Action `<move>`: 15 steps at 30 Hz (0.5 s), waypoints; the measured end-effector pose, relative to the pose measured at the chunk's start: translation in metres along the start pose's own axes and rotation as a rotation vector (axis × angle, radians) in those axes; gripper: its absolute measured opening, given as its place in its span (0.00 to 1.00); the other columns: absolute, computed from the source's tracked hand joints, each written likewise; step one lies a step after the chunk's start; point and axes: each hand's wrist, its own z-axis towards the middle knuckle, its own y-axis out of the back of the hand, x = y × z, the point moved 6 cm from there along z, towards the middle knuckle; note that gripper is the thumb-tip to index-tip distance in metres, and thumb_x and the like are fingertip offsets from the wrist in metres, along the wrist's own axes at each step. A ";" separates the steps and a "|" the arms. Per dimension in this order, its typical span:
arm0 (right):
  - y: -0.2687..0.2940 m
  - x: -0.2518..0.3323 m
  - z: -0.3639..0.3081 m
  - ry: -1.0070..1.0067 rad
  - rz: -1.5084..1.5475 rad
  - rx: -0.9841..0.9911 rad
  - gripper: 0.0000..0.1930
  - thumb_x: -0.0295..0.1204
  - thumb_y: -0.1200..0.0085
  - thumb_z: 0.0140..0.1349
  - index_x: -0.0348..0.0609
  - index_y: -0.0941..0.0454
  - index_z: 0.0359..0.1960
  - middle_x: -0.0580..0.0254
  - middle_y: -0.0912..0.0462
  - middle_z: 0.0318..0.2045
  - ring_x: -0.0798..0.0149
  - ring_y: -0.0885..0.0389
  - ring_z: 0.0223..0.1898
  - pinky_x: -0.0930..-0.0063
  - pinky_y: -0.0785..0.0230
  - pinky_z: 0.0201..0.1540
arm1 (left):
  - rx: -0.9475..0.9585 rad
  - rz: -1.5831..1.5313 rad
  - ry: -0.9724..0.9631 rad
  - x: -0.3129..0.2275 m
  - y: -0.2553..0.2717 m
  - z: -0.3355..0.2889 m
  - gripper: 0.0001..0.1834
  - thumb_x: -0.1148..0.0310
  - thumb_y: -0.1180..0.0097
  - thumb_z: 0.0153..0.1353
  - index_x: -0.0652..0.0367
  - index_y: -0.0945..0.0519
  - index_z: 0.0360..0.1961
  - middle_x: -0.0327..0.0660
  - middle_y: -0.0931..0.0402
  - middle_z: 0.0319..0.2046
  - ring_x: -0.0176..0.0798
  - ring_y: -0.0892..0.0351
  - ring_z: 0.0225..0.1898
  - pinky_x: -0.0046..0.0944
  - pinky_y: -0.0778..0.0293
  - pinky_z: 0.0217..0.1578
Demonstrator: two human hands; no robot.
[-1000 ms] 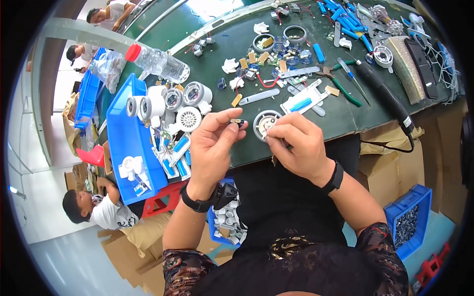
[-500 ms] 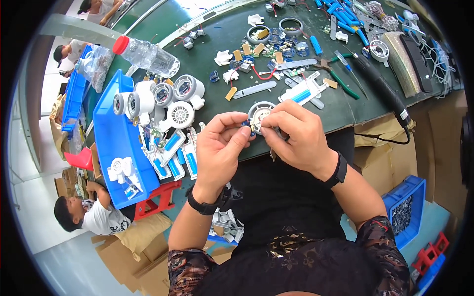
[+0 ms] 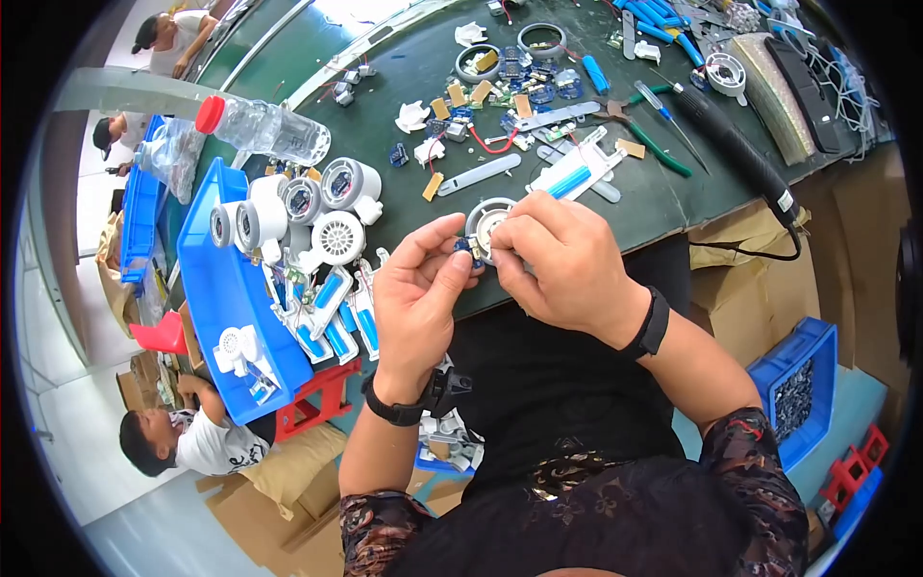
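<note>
Close together over the table's near edge, both of my hands work at one small part. My left hand (image 3: 421, 293) pinches a small dark-blue circuit board (image 3: 464, 248) between thumb and fingers. Thumb and forefinger of my right hand (image 3: 569, 264) are closed beside the board; what lies between those fingertips is too small to make out. Just behind the fingers is a round grey-and-white housing (image 3: 478, 217), partly covered by my right hand. Beyond it lies a white flat casing (image 3: 588, 162) with a blue cylindrical cell (image 3: 570, 182) in it.
On the left, round white fan units (image 3: 338, 238) and casings with blue cells (image 3: 332, 291) crowd beside a blue bin (image 3: 216, 288). A water bottle (image 3: 274, 131) lies behind them. Pliers (image 3: 654, 146), a screwdriver (image 3: 673, 115) and a black corded tool (image 3: 735, 154) lie right. A person (image 3: 187, 433) is at lower left.
The whole view has shifted slightly, with the table's contents now farther left. My hands stay together at the board, and their fingers have moved only a little.
</note>
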 end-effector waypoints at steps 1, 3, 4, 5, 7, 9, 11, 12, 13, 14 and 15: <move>-0.001 0.001 -0.001 0.017 -0.011 -0.018 0.09 0.22 0.34 0.55 0.42 0.20 0.36 0.58 0.21 0.35 0.56 0.20 0.28 0.65 0.26 0.30 | 0.002 -0.009 0.010 0.002 0.001 0.000 0.14 0.80 0.40 0.72 0.67 0.20 0.57 0.40 0.17 0.45 0.30 0.15 0.42 0.30 0.17 0.44; 0.000 0.003 -0.002 0.006 -0.026 -0.035 0.09 0.22 0.34 0.55 0.42 0.21 0.36 0.58 0.22 0.37 0.57 0.20 0.28 0.65 0.26 0.30 | 0.007 -0.011 0.025 0.007 0.004 0.000 0.14 0.80 0.41 0.72 0.67 0.20 0.57 0.41 0.17 0.45 0.31 0.15 0.42 0.31 0.17 0.44; 0.000 0.004 -0.002 -0.001 -0.043 -0.046 0.09 0.21 0.34 0.55 0.42 0.21 0.36 0.58 0.24 0.38 0.57 0.20 0.27 0.65 0.26 0.30 | 0.021 -0.026 0.026 0.010 0.005 -0.001 0.13 0.79 0.42 0.73 0.66 0.20 0.56 0.42 0.17 0.45 0.32 0.15 0.42 0.32 0.17 0.44; 0.000 0.004 -0.002 -0.007 -0.041 -0.052 0.09 0.21 0.34 0.55 0.42 0.21 0.36 0.58 0.24 0.38 0.57 0.20 0.27 0.65 0.26 0.30 | 0.035 -0.041 0.027 0.011 0.006 -0.001 0.12 0.79 0.43 0.74 0.65 0.21 0.56 0.42 0.16 0.45 0.33 0.15 0.42 0.33 0.17 0.45; 0.000 0.003 -0.001 -0.049 -0.024 -0.051 0.09 0.21 0.33 0.55 0.41 0.21 0.35 0.58 0.26 0.40 0.59 0.21 0.27 0.65 0.26 0.30 | 0.046 -0.142 0.082 0.013 0.007 -0.001 0.11 0.78 0.43 0.74 0.65 0.21 0.55 0.42 0.16 0.45 0.34 0.14 0.43 0.34 0.17 0.45; 0.000 0.002 -0.001 -0.053 -0.020 -0.053 0.09 0.21 0.33 0.55 0.41 0.21 0.35 0.57 0.26 0.40 0.59 0.21 0.27 0.66 0.26 0.30 | 0.056 -0.244 0.137 0.015 0.007 -0.001 0.11 0.78 0.43 0.74 0.64 0.21 0.55 0.41 0.16 0.45 0.34 0.14 0.43 0.34 0.16 0.46; 0.000 0.002 -0.002 -0.055 -0.019 -0.054 0.09 0.21 0.33 0.55 0.41 0.21 0.35 0.57 0.26 0.40 0.59 0.21 0.27 0.66 0.26 0.30 | 0.064 -0.325 0.195 0.019 0.007 -0.001 0.10 0.78 0.44 0.74 0.63 0.21 0.54 0.41 0.16 0.45 0.36 0.13 0.44 0.35 0.16 0.46; 0.000 0.002 -0.002 -0.050 -0.013 -0.051 0.09 0.21 0.33 0.55 0.41 0.21 0.35 0.57 0.26 0.40 0.59 0.20 0.27 0.66 0.25 0.30 | 0.066 -0.323 0.197 0.019 0.007 -0.001 0.10 0.78 0.44 0.74 0.63 0.21 0.54 0.41 0.16 0.45 0.36 0.13 0.44 0.35 0.16 0.46; 0.000 0.002 -0.002 -0.044 -0.008 -0.047 0.09 0.21 0.33 0.55 0.41 0.21 0.35 0.57 0.26 0.40 0.59 0.20 0.28 0.65 0.25 0.31 | 0.068 -0.334 0.202 0.019 0.008 -0.001 0.10 0.78 0.44 0.74 0.63 0.21 0.54 0.41 0.17 0.46 0.36 0.13 0.44 0.35 0.16 0.46; 0.000 0.002 -0.002 -0.046 -0.008 -0.049 0.09 0.21 0.33 0.55 0.41 0.21 0.35 0.57 0.26 0.40 0.59 0.20 0.28 0.65 0.25 0.31 | 0.070 -0.345 0.207 0.020 0.007 -0.002 0.10 0.78 0.44 0.74 0.63 0.22 0.55 0.41 0.17 0.46 0.37 0.13 0.44 0.35 0.16 0.46; 0.001 0.003 -0.002 -0.048 -0.004 -0.046 0.08 0.21 0.33 0.56 0.41 0.21 0.34 0.57 0.26 0.40 0.58 0.20 0.29 0.65 0.25 0.31 | 0.071 -0.345 0.207 0.019 0.007 -0.002 0.10 0.78 0.44 0.74 0.63 0.22 0.55 0.41 0.17 0.46 0.37 0.13 0.44 0.35 0.16 0.46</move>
